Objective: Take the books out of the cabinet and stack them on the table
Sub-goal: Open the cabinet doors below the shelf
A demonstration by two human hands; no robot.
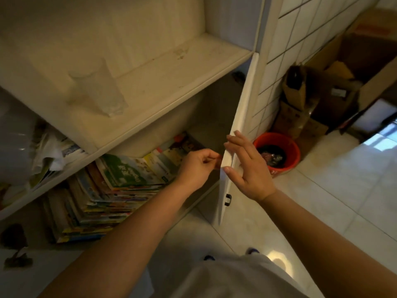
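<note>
Right hand (247, 166) rests flat-fingered on the white cabinet door (238, 130); left hand (196, 168), curled, perhaps empty, hovers beside the colourful stacked books (111, 190)

Cream-white cabinet (163, 67) – multicoloured books (120, 181), the top one green – orange bucket (289, 147), white gridded wall tiles (300, 29).

We're in a home storage corner here: a white cabinet (150, 67) against a tiled wall (285, 46). Right of the cabinet, an orange bucket (287, 155) and cardboard boxes (305, 121) on glossy floor tiles (322, 201).
</note>
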